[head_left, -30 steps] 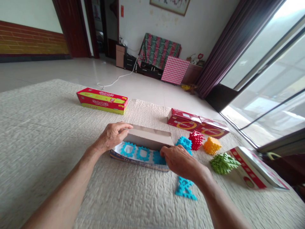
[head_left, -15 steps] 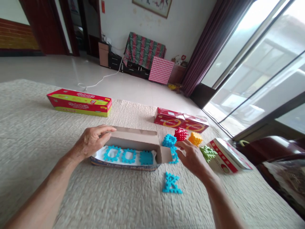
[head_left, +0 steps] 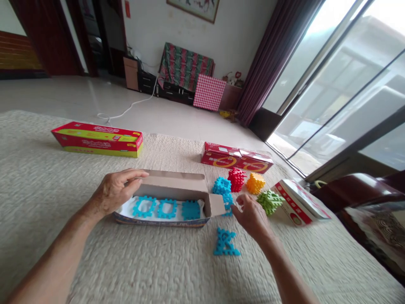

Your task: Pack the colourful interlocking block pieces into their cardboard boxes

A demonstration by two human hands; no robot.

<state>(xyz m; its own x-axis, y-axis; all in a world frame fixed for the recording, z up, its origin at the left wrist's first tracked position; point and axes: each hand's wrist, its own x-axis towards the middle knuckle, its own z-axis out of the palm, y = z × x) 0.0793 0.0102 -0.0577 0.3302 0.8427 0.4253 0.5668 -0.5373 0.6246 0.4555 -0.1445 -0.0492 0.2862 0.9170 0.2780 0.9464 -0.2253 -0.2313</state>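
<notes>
An open cardboard box [head_left: 171, 195] lies on the pale cover, with three flat blue puzzle-like pieces on white lining inside; one is a solid square [head_left: 190, 210]. My left hand [head_left: 118, 190] is at the box's left end, fingers stretched and thumb apart, over the edge of the raised lid. Just right of the box's end flap [head_left: 217, 204] is my right hand [head_left: 251, 213], with fingers bent and thumb apart. Its fingertips are beside a stack of blue pieces [head_left: 222, 185]; nothing shows between them. A blue K-shaped piece [head_left: 226, 242] lies nearer me.
Behind my right hand stand red [head_left: 236, 179], yellow [head_left: 255, 183] and green [head_left: 270, 202] piece stacks. A red-green box [head_left: 98, 139] lies far left, a dark red box [head_left: 236, 158] behind the stacks. A white-red box [head_left: 300, 202] sits right, near a brown armrest [head_left: 357, 194].
The view has shifted slightly, so most things sit a little further left. My right hand has drawn slightly back from the blue pieces. My left hand keeps its place at the box.
</notes>
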